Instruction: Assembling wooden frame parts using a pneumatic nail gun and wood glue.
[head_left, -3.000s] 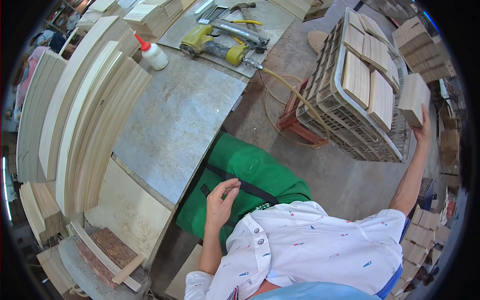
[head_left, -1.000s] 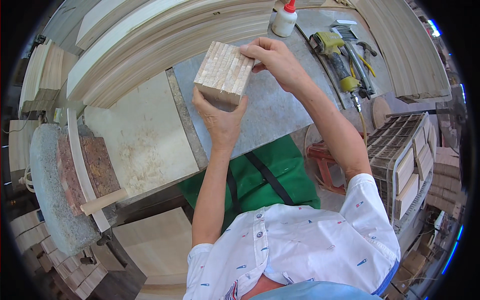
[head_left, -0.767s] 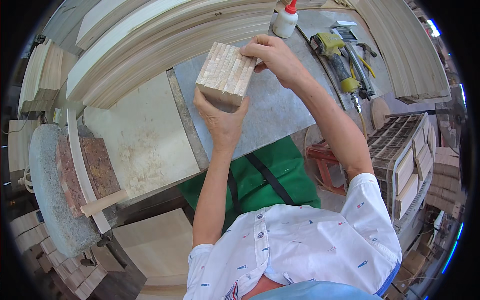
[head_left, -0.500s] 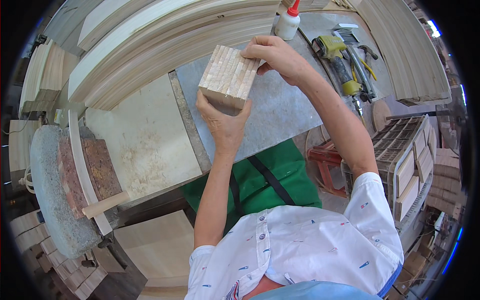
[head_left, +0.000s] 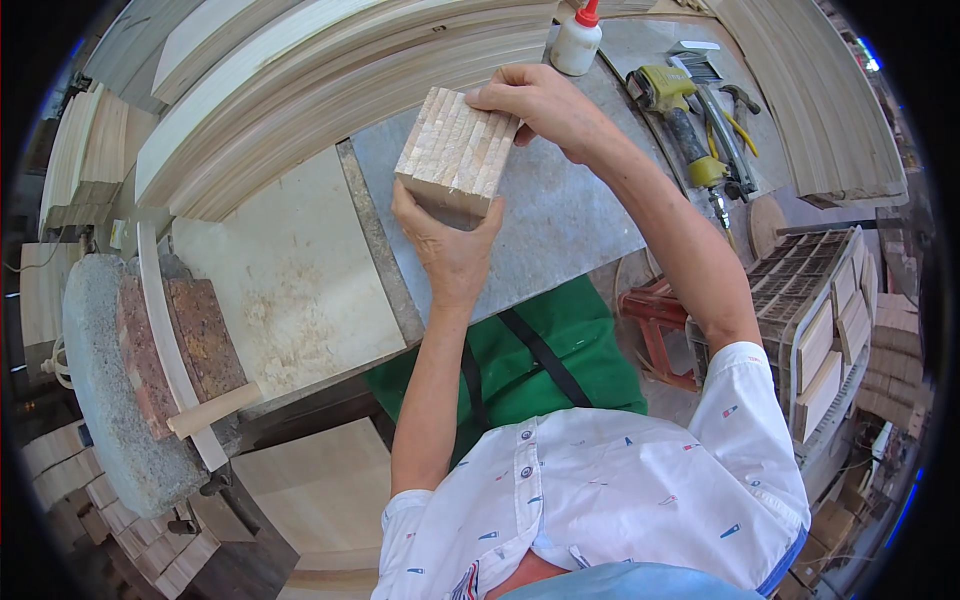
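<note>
Both hands are clamped on the block: from where I stand, the left hand [head_left: 450, 250] cups its near end, thumb and fingers spread to opposite sides, and the right hand [head_left: 545, 105] pinches its far right corner, thumb on top. Past them, the curved boards [head_left: 300, 125] lean in a long stack. Nearer is the grey plate [head_left: 570, 220], and over it the block [head_left: 455, 150] is tilted; whether its underside touches, I can't tell.

It looks like dry, pale wood, so I'd judge it fairly light, stiff and hardly fragile, with enough roughness not to slip. Its top shows the ends of thin strips [head_left: 480, 135] side by side. If those are loose, they could slide or fan apart, so the surest hold squeezes across the outer two faces. Along the near top edge, the small ragged fibres [head_left: 455, 190] might prick a fingertip.
</note>
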